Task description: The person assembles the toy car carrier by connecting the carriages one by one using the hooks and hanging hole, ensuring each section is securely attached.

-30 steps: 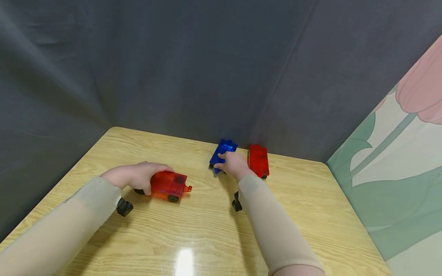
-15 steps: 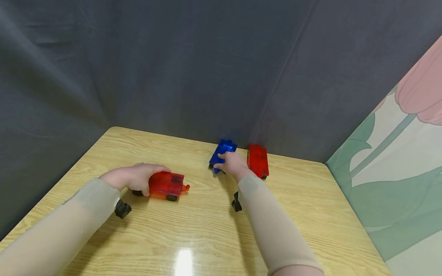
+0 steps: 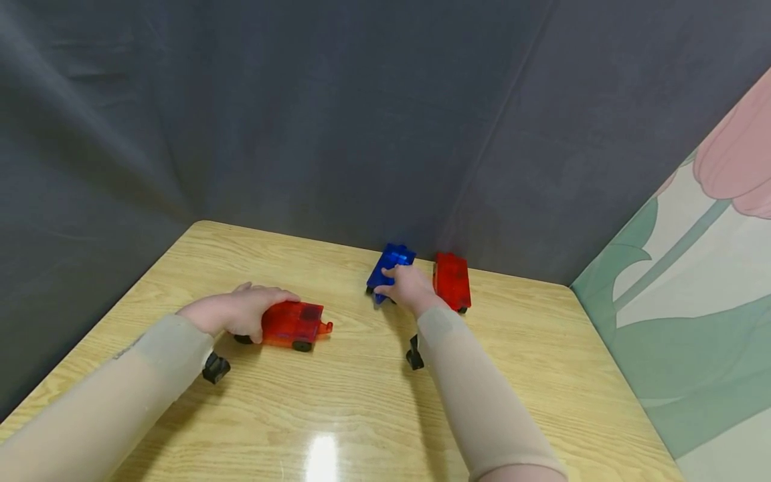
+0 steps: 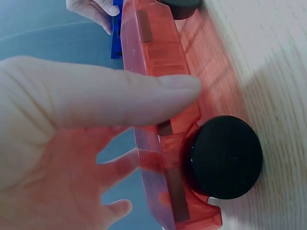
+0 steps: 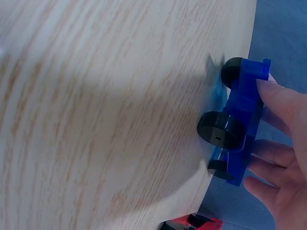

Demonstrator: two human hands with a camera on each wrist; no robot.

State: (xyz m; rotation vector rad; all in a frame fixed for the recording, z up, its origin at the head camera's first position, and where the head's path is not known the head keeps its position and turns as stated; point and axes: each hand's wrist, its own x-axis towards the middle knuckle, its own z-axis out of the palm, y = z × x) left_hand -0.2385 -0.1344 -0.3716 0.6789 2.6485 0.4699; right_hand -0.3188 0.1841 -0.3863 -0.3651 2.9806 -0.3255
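Observation:
In the head view my left hand (image 3: 241, 311) holds a see-through red toy car (image 3: 295, 325) with black wheels and a small hook at its right end. The left wrist view shows the thumb along the near side of this red car (image 4: 163, 57), with fingers on its far side. Farther back, my right hand (image 3: 409, 288) pinches the near end of a blue toy car (image 3: 391, 261). The right wrist view has the thumb and a finger at one end of the blue car (image 5: 244, 110). Both cars have wheels on the table.
A second red toy car (image 3: 452, 281) stands just right of the blue one, close to the back edge of the wooden table (image 3: 361, 402). Dark grey cloth (image 3: 337, 120) hangs behind. At the right is a flower-patterned fabric (image 3: 711, 321).
My left hand has shifted the red car slightly to the left. The right hand and the blue car show no clear motion.

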